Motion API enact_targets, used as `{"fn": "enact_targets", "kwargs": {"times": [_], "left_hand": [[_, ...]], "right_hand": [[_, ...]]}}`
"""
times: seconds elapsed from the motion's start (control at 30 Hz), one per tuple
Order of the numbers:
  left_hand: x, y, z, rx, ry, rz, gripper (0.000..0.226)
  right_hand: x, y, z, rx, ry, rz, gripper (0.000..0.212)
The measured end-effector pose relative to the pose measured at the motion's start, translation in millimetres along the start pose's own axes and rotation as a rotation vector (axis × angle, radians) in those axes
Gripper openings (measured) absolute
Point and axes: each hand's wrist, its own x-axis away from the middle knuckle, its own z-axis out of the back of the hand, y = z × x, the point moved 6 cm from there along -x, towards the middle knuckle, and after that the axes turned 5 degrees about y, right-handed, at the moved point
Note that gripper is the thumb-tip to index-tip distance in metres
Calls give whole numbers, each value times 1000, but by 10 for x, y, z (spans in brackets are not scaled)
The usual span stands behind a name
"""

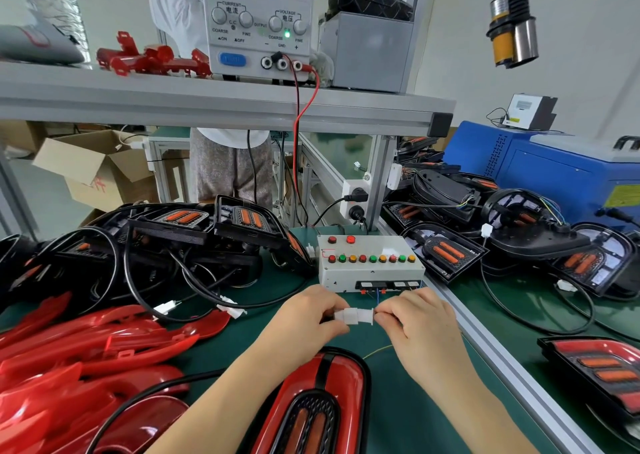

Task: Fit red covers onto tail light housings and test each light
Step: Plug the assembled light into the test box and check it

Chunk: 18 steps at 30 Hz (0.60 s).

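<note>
Tail light (311,422), red cover (346,377) on, lies at six o'clock on the counter (398,419) for testing, my left grip (308,315) and right grip (415,318) each pinching one half of the white connector (355,316).

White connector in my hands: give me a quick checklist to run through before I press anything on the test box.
1. Halves of the white connector meet end to end; whether they are fully seated: cannot tell.
2. Grip: the left hand and the right hand each pinch one end: ok.
3. The power supply shows 12.00 on its voltage display: ok.
4. The red cover sits on the tail light in front of you: ok.
5. The test box stands just beyond the hands, its buttons uncovered: ok.
</note>
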Motion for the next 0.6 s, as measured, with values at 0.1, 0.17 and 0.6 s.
{"fn": "enact_targets", "kwargs": {"times": [0.1,0.17,0.6], "left_hand": [[3,5,5,-32,1,13,12],[3,-10,15,-47,5,45,16],[12,29,9,-210,35,-6,12]], "right_hand": [[2,57,-68,36,-89,-39,19],[-2,90,-88,29,-120,-76,22],[-8,66,-246,-70,-219,-173,24]]}}
